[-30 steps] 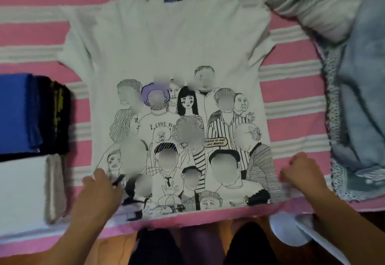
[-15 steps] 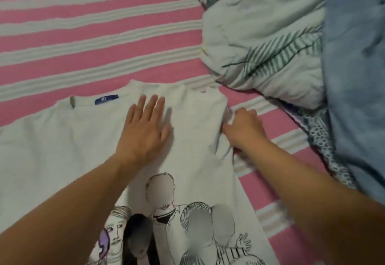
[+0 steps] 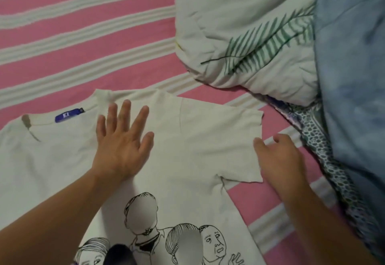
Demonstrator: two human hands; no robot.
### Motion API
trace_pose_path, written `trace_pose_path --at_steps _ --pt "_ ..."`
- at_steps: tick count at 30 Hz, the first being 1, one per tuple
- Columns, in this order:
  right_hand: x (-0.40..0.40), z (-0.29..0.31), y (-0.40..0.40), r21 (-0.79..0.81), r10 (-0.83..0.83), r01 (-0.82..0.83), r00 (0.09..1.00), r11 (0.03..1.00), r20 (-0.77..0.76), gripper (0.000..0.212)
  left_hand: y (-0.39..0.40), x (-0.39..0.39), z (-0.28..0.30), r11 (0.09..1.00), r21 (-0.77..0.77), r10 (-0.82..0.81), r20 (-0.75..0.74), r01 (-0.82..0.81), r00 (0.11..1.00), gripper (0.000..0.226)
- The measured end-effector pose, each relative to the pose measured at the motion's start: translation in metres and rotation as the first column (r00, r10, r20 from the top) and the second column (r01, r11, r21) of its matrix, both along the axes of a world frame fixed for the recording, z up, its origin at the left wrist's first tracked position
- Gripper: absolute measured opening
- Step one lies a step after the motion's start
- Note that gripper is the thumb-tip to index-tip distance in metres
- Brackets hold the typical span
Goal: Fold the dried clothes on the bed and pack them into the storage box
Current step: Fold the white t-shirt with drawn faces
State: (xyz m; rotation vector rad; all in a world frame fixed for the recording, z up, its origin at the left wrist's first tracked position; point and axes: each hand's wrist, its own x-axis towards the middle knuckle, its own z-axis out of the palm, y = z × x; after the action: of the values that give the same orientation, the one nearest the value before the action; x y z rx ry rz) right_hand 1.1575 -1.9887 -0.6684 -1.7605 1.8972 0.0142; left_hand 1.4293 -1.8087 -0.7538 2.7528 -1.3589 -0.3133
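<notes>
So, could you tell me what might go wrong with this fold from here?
The sleeve lies spread out past the shirt body, and the right hand only hovers at its edge, so it may bunch when folded in. The left hand presses flat near the collar; if it lifts early, the T-shirt could shift.

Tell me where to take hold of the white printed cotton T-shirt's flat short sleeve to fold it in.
Pinch the sleeve at its open cuff edge, coming from the right side, where the right hand hovers. That hem lies flat on the pink striped bedsheet with free cloth, while the left hand presses the white printed cotton T-shirt chest.
</notes>
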Motion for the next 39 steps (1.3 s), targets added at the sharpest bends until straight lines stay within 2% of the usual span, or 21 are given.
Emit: trace_pose_path --at_steps 4,7,9,10,12,13,15,16,17,18,19,20,21,23,25,27,31,33,35,37,39 --pt "0.024 -0.019 -0.023 0.080 -0.148 0.141 0.985 0.987 0.085 0.063 -0.003 0.000 0.002 1.000 0.011 -0.010 0.005 0.010 1.000 0.066" --pt "0.024 -0.020 -0.026 0.290 -0.318 0.247 0.920 0.925 0.229 0.049 -0.005 0.001 0.004 0.998 0.066 -0.018 -0.015 0.019 1.000 0.068" --pt "0.024 -0.016 -0.022 0.421 -0.362 0.219 0.884 0.880 0.295 0.038 -0.009 0.004 0.007 0.986 0.163 -0.020 -0.052 0.029 0.998 0.068" --pt "0.026 -0.014 -0.021 0.431 -0.341 0.190 0.889 0.882 0.306 0.036 -0.013 0.006 0.011 0.975 0.218 -0.019 -0.077 0.035 0.997 0.068" --pt "0.035 -0.003 -0.017 0.325 -0.261 0.152 0.909 0.933 0.324 0.031 -0.024 0.010 0.026 0.957 0.289 0.005 -0.141 0.036 0.990 0.068" --pt "0.041 0.006 -0.015 0.228 -0.176 0.106 0.933 0.968 0.315 0.028 -0.026 0.009 0.039 0.966 0.257 0.027 -0.175 0.019 0.984 0.067" --pt "0.054 0.031 -0.011 0.039 0.136 -0.147 0.968 0.988 0.212 0.021 -0.013 -0.001 0.071 0.993 0.054 0.120 -0.343 -0.108 0.932 0.059" --pt "0.062 0.047 -0.007 -0.024 0.323 -0.322 0.940 0.946 0.115 0.023 0.003 -0.010 0.086 0.965 -0.064 0.186 -0.523 -0.255 0.832 0.053" --pt "0.071 0.064 0.000 -0.060 0.487 -0.485 0.873 0.872 0.028 0.031 0.025 -0.022 0.101 0.882 -0.098 0.244 -0.744 -0.462 0.622 0.046" --pt "0.082 0.078 0.009 -0.089 0.615 -0.615 0.788 0.783 -0.030 0.038 0.048 -0.033 0.112 0.745 -0.052 0.231 -0.915 -0.665 0.330 0.040" --pt "0.093 0.090 0.021 -0.124 0.712 -0.714 0.699 0.689 -0.067 0.040 0.068 -0.040 0.120 0.588 0.042 0.165 -0.984 -0.808 0.069 0.036" --pt "0.104 0.098 0.036 -0.163 0.792 -0.793 0.604 0.587 -0.088 0.036 0.086 -0.043 0.120 0.437 0.155 0.063 -0.988 -0.886 -0.142 0.034" --pt "0.115 0.104 0.055 -0.181 0.856 -0.856 0.506 0.484 -0.103 0.030 0.100 -0.046 0.117 0.327 0.260 -0.044 -0.956 -0.909 -0.289 0.036" --pt "0.129 0.103 0.093 -0.150 0.936 -0.933 0.341 0.326 -0.086 0.028 0.114 -0.049 0.103 0.237 0.395 -0.139 -0.891 -0.888 -0.433 0.047" --pt "0.127 0.092 0.119 -0.054 0.946 -0.946 0.322 0.319 -0.042 0.043 0.112 -0.050 0.090 0.229 0.430 -0.134 -0.875 -0.873 -0.466 0.053" --pt "0.097 0.073 0.124 -0.001 0.905 -0.906 0.422 0.423 -0.057 0.051 0.104 -0.054 0.081 0.218 0.398 -0.111 -0.897 -0.891 -0.428 0.043" --pt "-0.034 0.037 0.143 -0.024 0.746 -0.754 0.653 0.656 -0.130 0.044 0.102 -0.065 0.065 0.196 0.272 -0.045 -0.957 -0.942 -0.286 0.006" --pt "-0.101 0.023 0.164 -0.014 0.667 -0.678 0.726 0.735 -0.169 0.049 0.105 -0.069 0.062 0.230 0.231 -0.022 -0.970 -0.945 -0.243 0.012" --pt "-0.159 0.010 0.184 0.014 0.531 -0.536 0.832 0.844 -0.161 0.054 0.106 -0.074 0.065 0.206 0.235 0.009 -0.971 -0.950 -0.238 0.013" --pt "-0.201 0.011 0.203 0.114 0.385 -0.371 0.912 0.922 -0.144 0.038 0.103 -0.080 0.068 0.203 0.213 0.149 -0.971 -0.956 -0.185 0.010" --pt "-0.230 0.016 0.220 0.165 0.281 -0.262 0.954 0.951 -0.101 0.020 0.096 -0.085 0.065 0.288 0.149 0.331 -0.942 -0.946 -0.048 0.013"
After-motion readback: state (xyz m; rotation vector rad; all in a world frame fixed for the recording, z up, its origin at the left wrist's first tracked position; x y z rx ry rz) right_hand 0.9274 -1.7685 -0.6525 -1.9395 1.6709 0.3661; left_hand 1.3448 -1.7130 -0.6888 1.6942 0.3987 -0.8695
